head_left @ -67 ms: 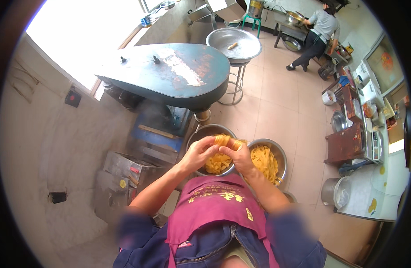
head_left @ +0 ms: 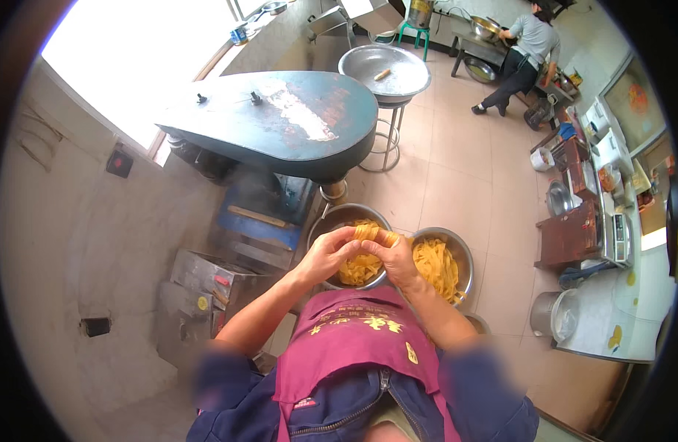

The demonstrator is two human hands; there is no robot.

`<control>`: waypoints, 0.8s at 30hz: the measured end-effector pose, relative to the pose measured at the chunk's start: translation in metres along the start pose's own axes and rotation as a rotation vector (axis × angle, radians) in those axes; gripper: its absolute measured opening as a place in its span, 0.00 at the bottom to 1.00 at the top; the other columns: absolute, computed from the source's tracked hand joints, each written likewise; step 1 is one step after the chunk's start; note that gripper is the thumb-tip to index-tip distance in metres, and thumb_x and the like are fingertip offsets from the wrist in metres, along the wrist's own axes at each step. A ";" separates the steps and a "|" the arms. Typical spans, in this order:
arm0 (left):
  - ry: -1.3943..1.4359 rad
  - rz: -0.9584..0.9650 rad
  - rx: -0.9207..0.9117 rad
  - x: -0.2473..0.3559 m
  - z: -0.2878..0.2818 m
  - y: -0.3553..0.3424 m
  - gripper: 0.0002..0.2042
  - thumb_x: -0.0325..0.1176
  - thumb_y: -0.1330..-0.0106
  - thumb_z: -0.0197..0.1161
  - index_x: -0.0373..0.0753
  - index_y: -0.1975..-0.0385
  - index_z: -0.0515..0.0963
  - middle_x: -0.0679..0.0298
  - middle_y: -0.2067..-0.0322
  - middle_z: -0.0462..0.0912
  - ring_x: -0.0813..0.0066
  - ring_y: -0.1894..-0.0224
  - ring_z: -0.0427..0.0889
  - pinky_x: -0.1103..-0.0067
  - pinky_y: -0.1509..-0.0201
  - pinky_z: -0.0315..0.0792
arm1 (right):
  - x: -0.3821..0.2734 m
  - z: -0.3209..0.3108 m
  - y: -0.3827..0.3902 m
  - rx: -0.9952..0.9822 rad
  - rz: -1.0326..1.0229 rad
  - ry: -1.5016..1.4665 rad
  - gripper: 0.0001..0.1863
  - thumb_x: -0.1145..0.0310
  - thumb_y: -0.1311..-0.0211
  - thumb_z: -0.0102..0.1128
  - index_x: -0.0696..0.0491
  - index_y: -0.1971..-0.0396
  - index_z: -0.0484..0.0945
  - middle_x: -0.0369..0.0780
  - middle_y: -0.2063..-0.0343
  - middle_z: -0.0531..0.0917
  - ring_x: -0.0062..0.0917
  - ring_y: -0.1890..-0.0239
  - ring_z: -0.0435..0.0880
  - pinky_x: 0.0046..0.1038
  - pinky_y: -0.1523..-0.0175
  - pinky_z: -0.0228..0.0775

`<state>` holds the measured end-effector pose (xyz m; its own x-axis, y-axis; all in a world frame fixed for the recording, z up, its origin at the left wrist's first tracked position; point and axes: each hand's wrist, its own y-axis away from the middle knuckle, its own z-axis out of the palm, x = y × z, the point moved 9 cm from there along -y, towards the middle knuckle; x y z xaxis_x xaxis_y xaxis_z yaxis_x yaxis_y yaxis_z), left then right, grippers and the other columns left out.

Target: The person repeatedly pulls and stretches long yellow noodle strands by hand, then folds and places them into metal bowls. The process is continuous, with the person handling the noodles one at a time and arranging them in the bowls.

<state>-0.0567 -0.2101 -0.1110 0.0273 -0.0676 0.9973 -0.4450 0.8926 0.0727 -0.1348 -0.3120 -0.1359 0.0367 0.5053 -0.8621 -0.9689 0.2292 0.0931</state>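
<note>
My left hand (head_left: 329,253) and my right hand (head_left: 398,261) meet in front of my apron, with both thumbs toward each other. Between them they grip a bundle of wide yellow noodles (head_left: 366,232), looped over the fingers. Below the left hand stands a round metal basin (head_left: 323,222) with more yellow noodles (head_left: 357,272) in it. Just right of my right hand is a second metal basin (head_left: 465,259), heaped with flat yellow noodles (head_left: 436,269). The fingertips are partly hidden behind the bundle.
Ahead stands a big green machine (head_left: 309,121) with a flat, worn top. A wide metal bowl (head_left: 387,66) rests on a stand beyond it. A metal box (head_left: 206,276) is at my left. Cabinets (head_left: 571,236) line the right side. A person (head_left: 532,51) works at the far right.
</note>
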 end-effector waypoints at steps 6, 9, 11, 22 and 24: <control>0.307 -0.278 0.002 -0.048 -0.015 0.008 0.14 0.37 0.28 0.66 0.31 0.53 0.83 0.66 0.66 0.85 0.79 0.63 0.82 0.82 0.53 0.74 | 0.051 -0.047 0.010 0.086 0.265 -0.233 0.10 0.73 0.34 0.65 0.60 0.55 0.84 0.38 0.59 0.87 0.21 0.58 0.85 0.22 0.48 0.77; 0.657 -0.304 0.084 -0.085 -0.053 0.029 0.09 0.32 0.29 0.64 0.33 0.57 0.83 0.63 0.70 0.84 0.73 0.65 0.83 0.76 0.53 0.77 | 0.042 -0.067 0.021 0.079 0.231 -0.440 0.08 0.71 0.38 0.66 0.55 0.60 0.82 0.36 0.68 0.83 0.24 0.61 0.83 0.31 0.42 0.74; 0.840 -0.317 0.253 -0.089 -0.084 0.052 0.07 0.31 0.30 0.64 0.35 0.58 0.82 0.64 0.71 0.83 0.71 0.67 0.83 0.75 0.54 0.77 | 0.032 -0.098 0.033 0.134 0.118 -0.616 0.06 0.70 0.39 0.66 0.54 0.63 0.80 0.34 0.72 0.79 0.23 0.64 0.80 0.32 0.42 0.73; 1.029 0.059 0.778 -0.106 -0.271 0.223 0.09 0.32 0.29 0.62 0.41 0.54 0.83 0.68 0.69 0.82 0.76 0.67 0.79 0.76 0.57 0.76 | -0.010 -0.257 0.108 0.299 -0.137 -0.827 0.17 0.71 0.29 0.59 0.56 0.43 0.78 0.33 0.72 0.71 0.16 0.75 0.70 0.24 0.52 0.73; 1.025 0.150 0.825 -0.094 -0.296 0.242 0.10 0.33 0.27 0.60 0.39 0.52 0.82 0.66 0.69 0.81 0.75 0.66 0.80 0.74 0.56 0.77 | -0.016 -0.274 0.108 0.309 -0.173 -0.788 0.17 0.71 0.28 0.58 0.55 0.41 0.78 0.33 0.70 0.74 0.15 0.75 0.70 0.22 0.54 0.73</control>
<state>0.0980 0.1438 -0.1859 0.4281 0.6979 0.5742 -0.9031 0.3061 0.3012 -0.3073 -0.5233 -0.2489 0.4472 0.8459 -0.2906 -0.8282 0.5143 0.2225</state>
